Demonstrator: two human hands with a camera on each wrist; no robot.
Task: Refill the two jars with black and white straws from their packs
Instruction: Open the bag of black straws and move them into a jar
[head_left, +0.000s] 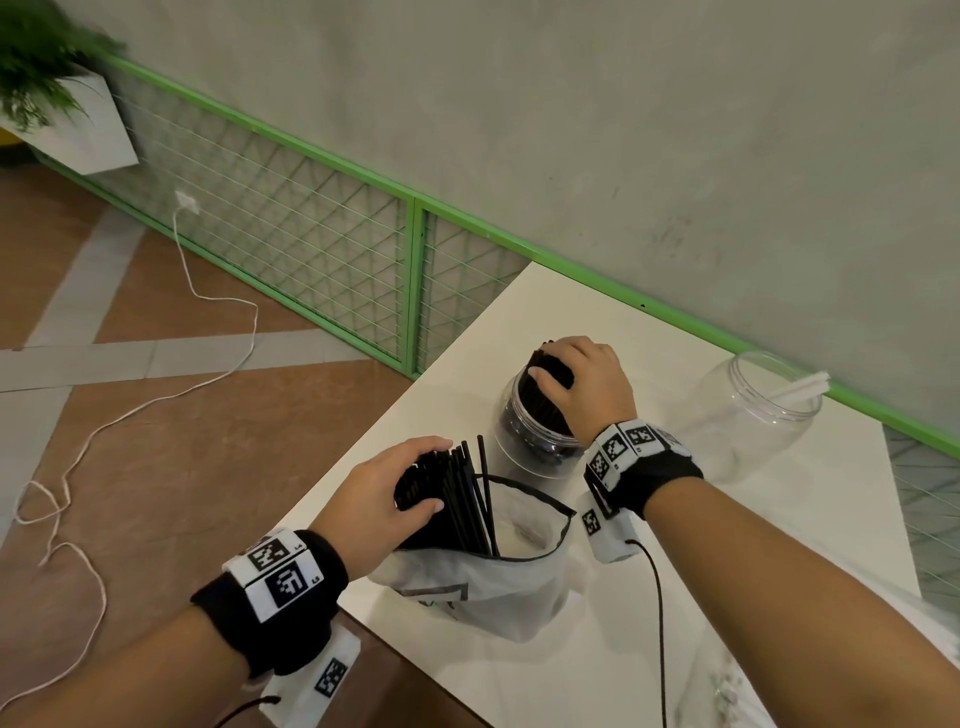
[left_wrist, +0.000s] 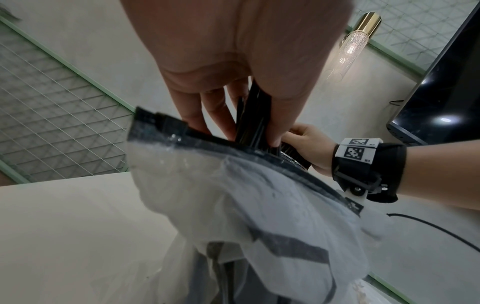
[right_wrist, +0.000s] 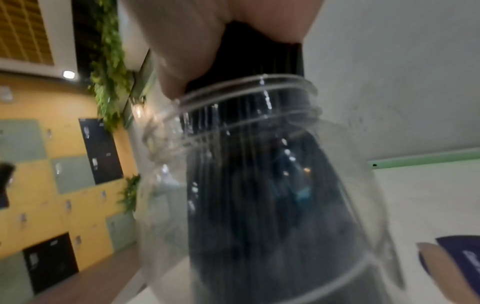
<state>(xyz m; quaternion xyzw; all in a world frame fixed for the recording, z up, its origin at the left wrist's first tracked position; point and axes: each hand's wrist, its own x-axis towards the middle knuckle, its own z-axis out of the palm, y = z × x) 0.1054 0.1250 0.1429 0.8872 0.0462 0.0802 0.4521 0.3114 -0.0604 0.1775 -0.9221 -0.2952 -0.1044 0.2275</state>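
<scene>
On the white table (head_left: 727, 530) a clear jar (head_left: 524, 447) holds a bundle of black straws (head_left: 550, 379). My right hand (head_left: 582, 379) grips the top of that bundle above the jar mouth; the right wrist view shows the same jar (right_wrist: 259, 185) and straws (right_wrist: 259, 61). My left hand (head_left: 400, 493) grips a second bunch of black straws (head_left: 467, 488) standing in an open plastic pack (head_left: 488, 592). In the left wrist view the fingers (left_wrist: 221, 111) pinch these straws (left_wrist: 254, 121) at the pack (left_wrist: 246, 205) rim. A second clear jar (head_left: 748, 415) at the right holds a few white straws (head_left: 800, 387).
The table's left edge drops to a brown floor with a trailing white cord (head_left: 156, 395). A green-framed mesh railing (head_left: 332, 260) and grey wall run behind. A black cable (head_left: 660, 623) crosses the table by my right wrist. A dark monitor (left_wrist: 441, 92) stands at the right.
</scene>
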